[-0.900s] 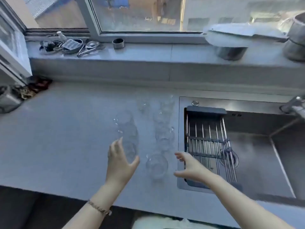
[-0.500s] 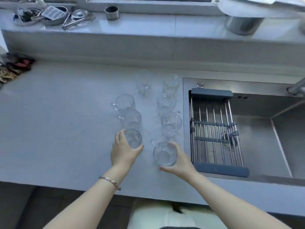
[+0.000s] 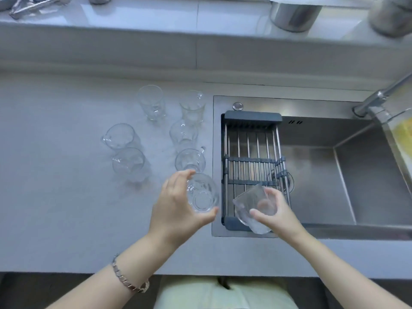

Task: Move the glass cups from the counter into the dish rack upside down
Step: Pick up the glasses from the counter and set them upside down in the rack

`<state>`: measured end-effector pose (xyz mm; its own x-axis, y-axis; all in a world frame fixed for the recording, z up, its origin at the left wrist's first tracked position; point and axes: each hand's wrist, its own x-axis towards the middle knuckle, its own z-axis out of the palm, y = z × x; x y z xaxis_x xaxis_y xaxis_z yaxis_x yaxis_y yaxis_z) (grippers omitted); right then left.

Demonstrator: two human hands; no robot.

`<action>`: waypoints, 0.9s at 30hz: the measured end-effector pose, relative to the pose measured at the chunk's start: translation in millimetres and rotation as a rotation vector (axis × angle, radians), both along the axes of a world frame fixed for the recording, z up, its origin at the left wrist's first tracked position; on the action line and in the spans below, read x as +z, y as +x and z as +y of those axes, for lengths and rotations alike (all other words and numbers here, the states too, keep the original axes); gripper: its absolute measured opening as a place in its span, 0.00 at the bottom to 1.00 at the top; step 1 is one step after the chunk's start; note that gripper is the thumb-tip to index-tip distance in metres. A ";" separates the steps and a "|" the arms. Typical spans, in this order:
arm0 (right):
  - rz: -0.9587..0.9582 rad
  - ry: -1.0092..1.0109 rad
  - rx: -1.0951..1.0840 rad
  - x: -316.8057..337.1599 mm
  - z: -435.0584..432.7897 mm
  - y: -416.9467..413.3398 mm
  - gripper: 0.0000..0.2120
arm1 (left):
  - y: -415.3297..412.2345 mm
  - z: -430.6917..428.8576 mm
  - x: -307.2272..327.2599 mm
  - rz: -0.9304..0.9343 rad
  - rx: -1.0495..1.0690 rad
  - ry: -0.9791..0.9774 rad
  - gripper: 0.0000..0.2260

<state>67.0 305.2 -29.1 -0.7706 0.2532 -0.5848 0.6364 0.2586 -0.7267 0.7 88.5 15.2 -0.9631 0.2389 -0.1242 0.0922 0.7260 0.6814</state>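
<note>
My left hand (image 3: 176,208) grips a clear glass cup (image 3: 204,195), lifted and tilted, just left of the sink edge. My right hand (image 3: 273,210) holds a second glass cup (image 3: 249,208), tipped on its side over the near end of the dish rack (image 3: 252,117). The rack is a dark-framed wire tray across the left part of the steel sink (image 3: 334,175); nothing else lies on it. Several more clear glass cups stand upright on the grey counter (image 3: 55,186), the nearest one (image 3: 189,160) just beyond my left hand, another (image 3: 129,163) to the left.
A faucet (image 3: 379,97) reaches over the sink from the back right. Metal pots (image 3: 294,15) stand on the raised ledge behind, with utensils (image 3: 26,5) at its far left. The counter's front edge runs just below my forearms.
Both hands closed on cups standing on the counter, lifted them and carried them right. The right cup now tilts over the rack; the left one hangs by the sink edge.
</note>
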 end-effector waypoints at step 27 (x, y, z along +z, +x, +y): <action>0.081 0.254 0.059 -70.4 69.6 -223.4 0.28 | -101.7 119.9 -34.6 -0.069 -0.012 -0.068 0.36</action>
<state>-156.4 374.8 -99.5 -0.8301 0.3376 -0.4439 0.5573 0.4738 -0.6818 -101.1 208.4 -19.5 -0.9487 0.2393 -0.2067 0.0558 0.7702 0.6354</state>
